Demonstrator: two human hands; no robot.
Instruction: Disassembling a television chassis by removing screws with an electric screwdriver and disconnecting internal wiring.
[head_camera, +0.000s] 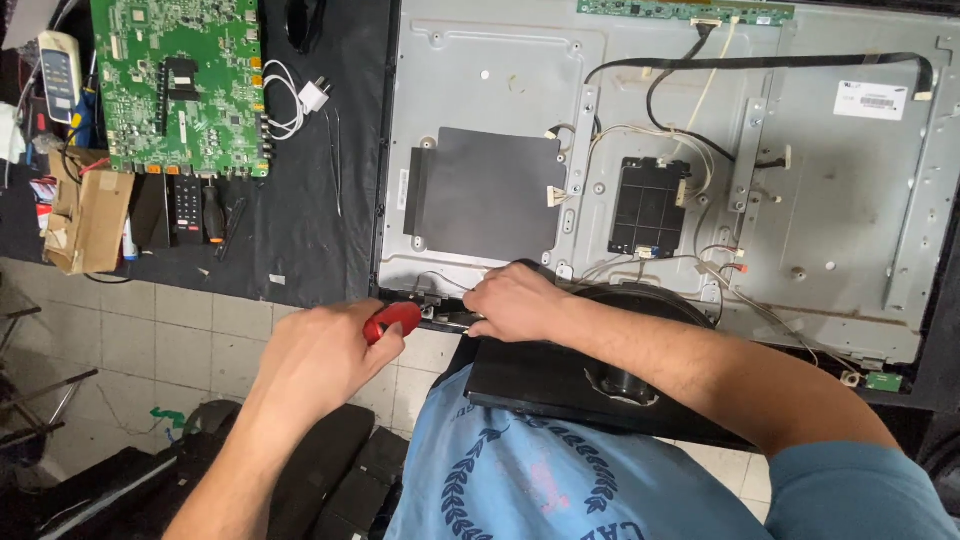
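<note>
The left hand (322, 352) is closed around the red handle of a screwdriver (392, 320), whose tip points toward the lower edge of the opened television back (500, 90). The right hand (512, 302) rests with fingers curled down on that same edge, pinching or steadying something small there that cannot be made out, just above the black stand (560, 385) leaning against the person's chest. Thin loose wires (700, 262) run close beside the right hand. A slip of the screwdriver could jab those fingers or nick a wire, since the tip works right next to them. A green circuit board (180, 85) and a remote control (187, 205) lie well apart on the dark cloth.
</note>
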